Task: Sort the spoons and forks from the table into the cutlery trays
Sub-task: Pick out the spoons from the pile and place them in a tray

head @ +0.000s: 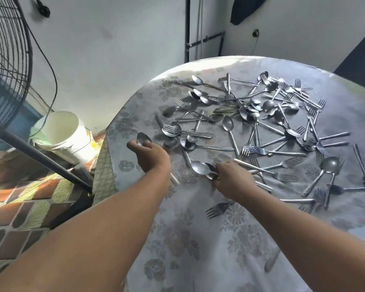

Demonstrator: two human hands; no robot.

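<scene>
Several metal spoons and forks (259,114) lie scattered over a round table with a grey flowered cloth (190,239). My left hand (150,157) grips a spoon (143,138) near the table's left edge; its bowl sticks up past my fingers and its handle end shows below my wrist. My right hand (233,179) holds a bunch of spoons (201,167), their bowls pointing left just above the cloth. A lone fork (217,209) lies close below my right wrist. No cutlery tray is in view.
A white bucket (61,131) stands on the tiled floor left of the table, beside a large standing fan (6,60) and its dark pole (40,157). A cable hangs down the grey wall. One handle (272,260) lies near the table's front right.
</scene>
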